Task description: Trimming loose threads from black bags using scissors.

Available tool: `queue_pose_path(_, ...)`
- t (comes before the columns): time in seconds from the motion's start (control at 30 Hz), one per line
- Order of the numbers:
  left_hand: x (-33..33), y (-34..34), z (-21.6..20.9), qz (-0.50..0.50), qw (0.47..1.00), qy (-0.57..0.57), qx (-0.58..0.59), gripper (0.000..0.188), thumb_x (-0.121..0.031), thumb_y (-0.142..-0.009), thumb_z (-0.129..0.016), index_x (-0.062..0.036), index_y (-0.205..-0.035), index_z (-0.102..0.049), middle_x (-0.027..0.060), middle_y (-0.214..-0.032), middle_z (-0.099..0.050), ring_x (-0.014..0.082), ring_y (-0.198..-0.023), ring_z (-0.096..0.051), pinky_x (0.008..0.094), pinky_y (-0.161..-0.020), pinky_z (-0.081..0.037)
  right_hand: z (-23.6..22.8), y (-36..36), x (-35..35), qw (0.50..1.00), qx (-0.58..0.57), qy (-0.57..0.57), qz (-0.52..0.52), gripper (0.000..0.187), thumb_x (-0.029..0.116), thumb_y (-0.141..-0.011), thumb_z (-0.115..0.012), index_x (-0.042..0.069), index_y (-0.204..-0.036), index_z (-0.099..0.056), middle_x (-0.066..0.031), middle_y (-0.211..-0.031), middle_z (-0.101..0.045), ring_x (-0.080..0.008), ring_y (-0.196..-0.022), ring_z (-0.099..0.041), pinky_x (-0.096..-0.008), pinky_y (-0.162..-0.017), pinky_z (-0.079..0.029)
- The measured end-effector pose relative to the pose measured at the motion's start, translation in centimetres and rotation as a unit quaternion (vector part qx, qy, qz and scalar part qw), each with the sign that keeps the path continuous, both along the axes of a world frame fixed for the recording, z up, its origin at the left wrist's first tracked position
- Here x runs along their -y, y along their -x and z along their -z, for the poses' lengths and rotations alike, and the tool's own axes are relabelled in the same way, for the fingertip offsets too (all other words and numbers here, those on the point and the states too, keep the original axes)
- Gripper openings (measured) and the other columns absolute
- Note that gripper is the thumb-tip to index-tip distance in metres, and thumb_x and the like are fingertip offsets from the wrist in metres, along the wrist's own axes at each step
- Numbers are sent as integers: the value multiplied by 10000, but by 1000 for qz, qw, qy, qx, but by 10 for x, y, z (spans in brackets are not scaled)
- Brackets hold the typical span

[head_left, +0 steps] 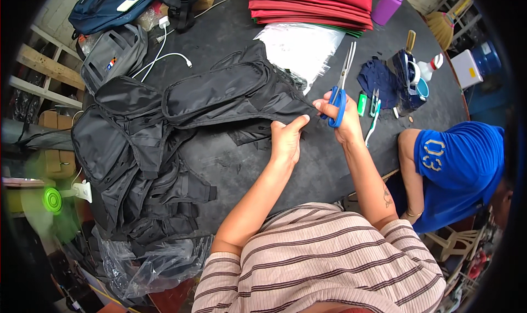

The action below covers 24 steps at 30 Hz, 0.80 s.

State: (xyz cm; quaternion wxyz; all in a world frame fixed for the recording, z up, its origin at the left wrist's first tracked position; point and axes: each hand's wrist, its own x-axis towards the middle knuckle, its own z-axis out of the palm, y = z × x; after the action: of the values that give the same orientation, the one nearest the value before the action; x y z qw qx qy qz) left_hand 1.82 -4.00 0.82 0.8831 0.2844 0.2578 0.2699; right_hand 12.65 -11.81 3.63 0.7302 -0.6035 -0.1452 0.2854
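Note:
A black fabric bag stretches over the dark table in front of me, its right end drawn toward my hands. My left hand is closed on the near edge of this end, thumb on top, other fingers partly hidden. My right hand holds scissors by their blue handles, with the metal blades pointing away from me. Its thumb and forefinger tips meet at the bag's pointed corner; whether they pinch a thread or the fabric is too small to tell.
More black bags lie at the left. Folded red fabric and white plastic sheets are at the back. A purple bottle, thread snips and a navy cloth are at right. Someone in a blue shirt sits close by.

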Motion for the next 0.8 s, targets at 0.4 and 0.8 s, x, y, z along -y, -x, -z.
queue_pose_path(0.4,9,-7,5,-45,999,19,0,211,36,-740,-613,13,-950,-606,42,-913,-628,107,-791,-586,253,-733,-457,2,11,20,998,2,69,-11,263,40,-686,-708,21,-854,-508,-57,-660,-578,-139,-560,-566,-244,-538,-450)
queue_pose_path(0.8,9,-12,12,-77,997,-6,-18,201,10,-724,-670,-2,-915,-611,56,-878,-633,133,-765,-607,268,-712,-479,21,43,89,962,-45,131,-236,384,382,-753,-683,41,-848,-536,-1,-709,-507,-90,-620,-501,-216,-567,-434)
